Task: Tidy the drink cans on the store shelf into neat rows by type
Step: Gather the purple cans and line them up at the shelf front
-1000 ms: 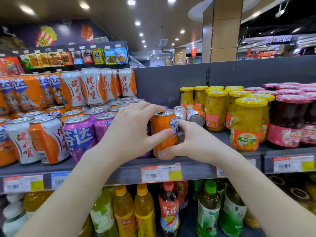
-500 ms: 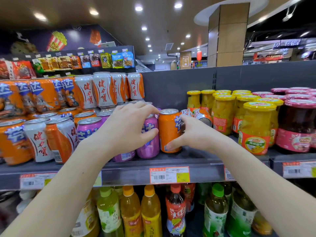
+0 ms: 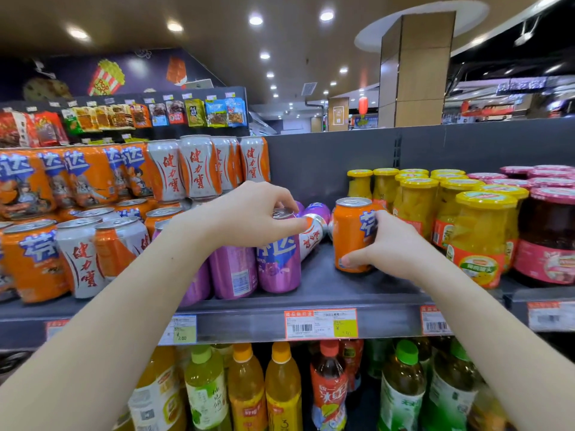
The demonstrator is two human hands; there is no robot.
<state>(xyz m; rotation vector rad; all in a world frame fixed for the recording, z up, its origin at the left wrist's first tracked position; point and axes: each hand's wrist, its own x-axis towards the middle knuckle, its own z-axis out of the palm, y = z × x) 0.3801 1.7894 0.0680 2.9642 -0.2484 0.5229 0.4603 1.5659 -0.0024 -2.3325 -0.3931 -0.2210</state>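
My right hand (image 3: pixel 393 244) grips an upright orange can (image 3: pixel 351 234) standing on the grey shelf (image 3: pixel 326 284), just left of the jars. My left hand (image 3: pixel 252 217) closes over the top of an upright purple can (image 3: pixel 278 265) at the shelf's middle. Another purple can (image 3: pixel 233 272) stands beside it on the left. Behind, a white-and-orange can (image 3: pixel 312 236) and a purple can (image 3: pixel 317 211) lie on their sides. Orange and white-and-orange cans (image 3: pixel 77 253) stand mixed on the left, with more stacked behind (image 3: pixel 193 169).
Yellow-lidded fruit jars (image 3: pixel 479 234) and pink-lidded dark jars (image 3: pixel 550 234) fill the shelf's right side. Bottled drinks (image 3: pixel 280 387) stand on the shelf below. Price tags (image 3: pixel 320 323) line the shelf edge. A grey back panel (image 3: pixel 326 163) rises behind the cans.
My right hand has slid the orange can to the right, away from the purple cans, opening a gap. My left hand stays on the purple can's top. The camera has moved closer.
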